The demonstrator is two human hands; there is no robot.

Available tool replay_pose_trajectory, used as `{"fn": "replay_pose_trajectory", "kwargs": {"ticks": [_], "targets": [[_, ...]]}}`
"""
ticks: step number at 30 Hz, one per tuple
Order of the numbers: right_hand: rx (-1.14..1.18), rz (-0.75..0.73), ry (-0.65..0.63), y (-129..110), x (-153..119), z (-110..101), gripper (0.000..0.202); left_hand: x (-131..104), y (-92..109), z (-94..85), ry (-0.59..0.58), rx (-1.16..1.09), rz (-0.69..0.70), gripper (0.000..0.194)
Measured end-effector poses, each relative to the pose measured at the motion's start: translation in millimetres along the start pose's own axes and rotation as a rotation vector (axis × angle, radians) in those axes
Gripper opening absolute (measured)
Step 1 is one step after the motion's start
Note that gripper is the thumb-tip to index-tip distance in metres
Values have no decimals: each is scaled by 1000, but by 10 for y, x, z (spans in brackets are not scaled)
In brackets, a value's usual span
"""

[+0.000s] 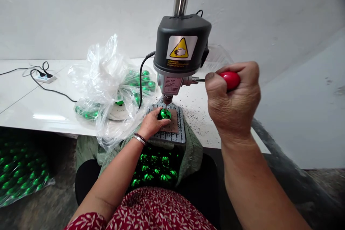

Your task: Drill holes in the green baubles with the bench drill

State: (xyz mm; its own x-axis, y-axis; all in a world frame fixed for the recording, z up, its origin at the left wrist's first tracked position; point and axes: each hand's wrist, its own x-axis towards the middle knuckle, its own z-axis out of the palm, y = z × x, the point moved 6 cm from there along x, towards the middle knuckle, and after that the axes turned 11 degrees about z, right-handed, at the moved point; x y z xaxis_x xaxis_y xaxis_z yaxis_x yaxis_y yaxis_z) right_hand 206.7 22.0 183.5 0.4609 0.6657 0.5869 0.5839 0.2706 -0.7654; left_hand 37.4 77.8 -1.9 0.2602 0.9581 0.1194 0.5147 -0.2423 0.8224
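My left hand [154, 123] grips a shiny green ball [165, 114] between thumb and fingers. The ball rests on a brown board [174, 124] on the metal base [181, 115] of a bench drill press [183, 43]. Above it, the drill bit comes down to the ball's top; whether it has gone in I cannot tell. My right hand [233, 100] is wrapped around the red knob [229, 80] of the press's feed lever, to the right of the drill head.
Clear plastic bags [105, 75] with green balls lie left of the press. Dark shavings [199, 115] litter the white table [61, 104]. A power strip [46, 78] sits far left. More green balls [153, 169] are on my lap, and a bagful [21, 172] stands lower left.
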Motion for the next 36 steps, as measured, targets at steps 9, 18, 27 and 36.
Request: {"fn": "replay_pose_trajectory", "kwargs": {"ticks": [9, 18, 27, 36], "targets": [[-51, -68, 0, 51, -119, -37, 15, -9, -6, -1, 3, -13, 6, 62], [-74, -149, 92, 155, -300, -34, 16, -18, 8, -14, 5, 13, -2, 63], [-42, -232, 182, 289, -467, 4, 15, -31, -5, -19, 1, 23, -1, 66], [25, -246, 172, 433, -621, 65, 15, -28, -34, -11, 13, -12, 44, 58]]}}
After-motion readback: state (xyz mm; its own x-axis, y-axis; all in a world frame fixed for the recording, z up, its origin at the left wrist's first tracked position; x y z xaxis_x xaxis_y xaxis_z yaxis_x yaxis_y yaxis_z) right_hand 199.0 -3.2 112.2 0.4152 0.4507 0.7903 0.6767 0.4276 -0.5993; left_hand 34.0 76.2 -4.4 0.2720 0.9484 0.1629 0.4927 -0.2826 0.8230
